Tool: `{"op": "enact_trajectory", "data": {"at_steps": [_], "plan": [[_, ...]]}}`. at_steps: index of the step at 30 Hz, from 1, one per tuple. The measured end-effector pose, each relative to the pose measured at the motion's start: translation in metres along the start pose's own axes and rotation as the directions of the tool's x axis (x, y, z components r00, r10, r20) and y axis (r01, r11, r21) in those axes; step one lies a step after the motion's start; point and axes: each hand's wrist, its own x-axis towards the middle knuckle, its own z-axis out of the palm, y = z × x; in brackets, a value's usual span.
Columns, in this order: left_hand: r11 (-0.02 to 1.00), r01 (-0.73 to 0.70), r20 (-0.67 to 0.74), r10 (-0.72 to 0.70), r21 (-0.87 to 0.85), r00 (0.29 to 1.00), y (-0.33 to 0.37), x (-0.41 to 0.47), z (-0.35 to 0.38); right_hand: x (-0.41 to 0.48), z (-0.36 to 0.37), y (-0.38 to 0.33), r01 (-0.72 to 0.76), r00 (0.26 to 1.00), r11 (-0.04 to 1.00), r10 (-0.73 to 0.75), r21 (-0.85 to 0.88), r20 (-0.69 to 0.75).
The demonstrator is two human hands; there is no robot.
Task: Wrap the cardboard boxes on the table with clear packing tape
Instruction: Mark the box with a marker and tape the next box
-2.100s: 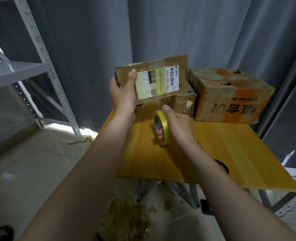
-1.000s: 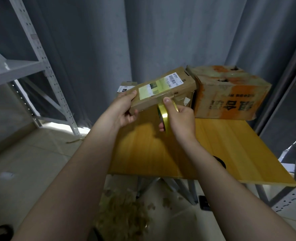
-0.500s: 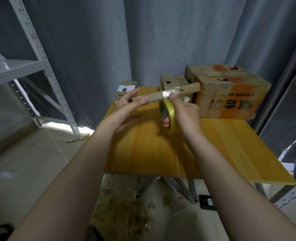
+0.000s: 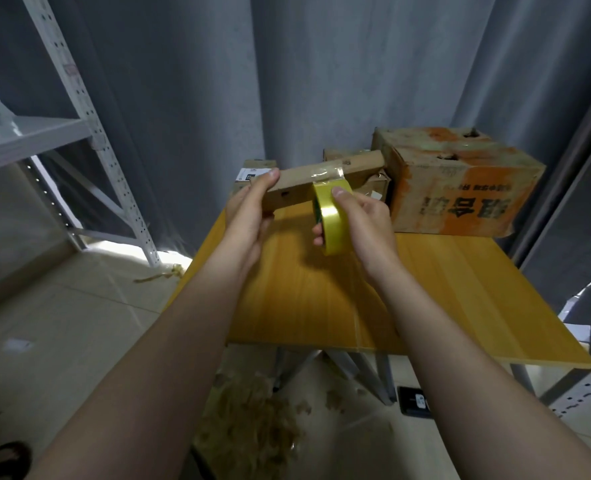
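head view. a yellow wooden table [image 4: 460, 289] stands before a grey curtain [image 4: 322, 81], with a white perforated shelving rack [image 4: 89, 116] at my left and pale floor tiles [image 4: 62, 323] below. brownish tape scraps [image 4: 252, 427] and a dark flat object [image 4: 413, 401] lie on the floor under the table. at the far right of the table sits 1 large orange-printed box [image 4: 460, 188]; a small labelled box [image 4: 252, 171] rests at the far left edge. i see the left hand [image 4: 249, 216] gripping the left end of a flat cardboard box [image 4: 297, 188], thumb on top and fingers curled beneath, holding it in the air above the far part of the table with a narrow side toward me. the right hand [image 4: 367, 220] grips the yellow tape roll [image 4: 332, 220], thumb pressed on its outer rim and fingertips showing at the roll's left side; the roll hangs just under the box. a clear tape strip [image 4: 325, 173] runs from the roll up over the box's top edge. compared with 2.1 s ago, the box has turned from showing its labelled face to showing its narrow side, and the roll has risen from well below the box to directly under it.
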Motion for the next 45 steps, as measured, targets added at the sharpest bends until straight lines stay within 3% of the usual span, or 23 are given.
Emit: {"op": "enact_trajectory", "data": {"at_steps": [3,8,22,26,30,36,45], "plan": [[0.994,0.043,-0.055,-0.048,-0.102,0.997,0.001,0.001,-0.001,-0.004,0.006,0.000,0.061,0.997,0.998,-0.060,-0.009,0.044],[0.986,0.031,-0.145,-0.055,-0.162,0.988,0.003,-0.003,0.002,-0.007,0.013,0.003,0.092,0.995,0.995,-0.093,-0.037,-0.021],[0.992,0.028,-0.194,-0.053,-0.127,0.980,0.008,-0.012,0.007,-0.004,0.014,0.027,-0.125,0.989,0.988,0.118,-0.086,-0.087],[0.984,0.061,-0.192,-0.092,-0.165,0.977,0.012,-0.015,0.008,-0.003,0.017,0.033,-0.057,0.996,0.995,0.051,-0.079,-0.080],[0.979,0.092,-0.185,-0.125,-0.179,0.975,0.020,-0.011,0.006,-0.007,0.016,0.034,-0.002,1.000,0.998,0.003,-0.069,0.015],[0.957,0.242,-0.135,-0.264,-0.160,0.955,0.020,-0.008,-0.002,-0.007,0.018,0.032,0.074,0.996,0.993,-0.069,-0.089,0.054],[0.960,0.128,-0.187,-0.177,-0.250,0.966,0.022,-0.011,0.003,-0.004,0.018,0.039,-0.002,0.998,0.994,-0.005,-0.105,-0.058]]}}
